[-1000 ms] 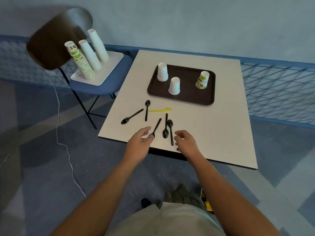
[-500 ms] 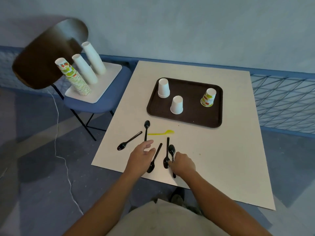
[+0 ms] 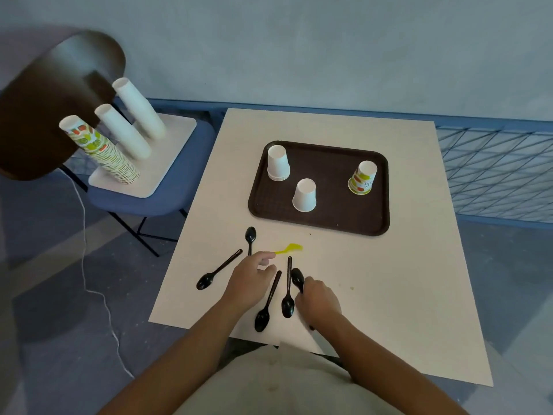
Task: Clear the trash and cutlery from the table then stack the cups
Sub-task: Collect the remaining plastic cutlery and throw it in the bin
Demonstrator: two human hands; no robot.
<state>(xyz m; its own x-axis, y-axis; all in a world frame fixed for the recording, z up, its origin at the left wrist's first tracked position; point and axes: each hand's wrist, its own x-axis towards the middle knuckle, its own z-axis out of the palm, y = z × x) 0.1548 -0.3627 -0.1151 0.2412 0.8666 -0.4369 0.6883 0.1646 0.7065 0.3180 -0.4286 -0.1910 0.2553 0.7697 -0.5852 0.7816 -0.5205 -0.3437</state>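
1. Five black plastic spoons (image 3: 268, 301) lie loose on the table (image 3: 389, 295) towards its 7 o'clock corner, fanned at odd angles. I'd judge them very light, stiff and a little slick; flat on the top, they are best pinched at mid-handle or tipped up by the bowl.
2. A thin yellow scrap (image 3: 288, 249) lies at 12 o'clock of the spoons. It looks flimsy and light enough to need a fingertip pinch at one end.
3. Three cups stand upside down on the brown tray (image 3: 329, 218) at the table's 12 o'clock: two white cups (image 3: 304, 195) and one printed cup (image 3: 362, 177), well apart from one another. As paper they should be light and easily crushed, so hold the wall gently.
4. The right hand (image 3: 318, 301) is curled down over the handle of the rightmost spoon (image 3: 297, 278), whose bowl sticks out at the hand's 11 o'clock. It appears to pinch the handle.
5. The left hand (image 3: 250, 281) rests among the spoons with fingers loosely curled, thumb and forefinger parted and pointing to 1 o'clock, near the scrap's tail. Nothing shows in its grasp, though a spoon handle runs under it and contact is hidden.
6. At 10 o'clock, off the table, a chair (image 3: 155, 202) carries tall cup stacks (image 3: 119, 136).
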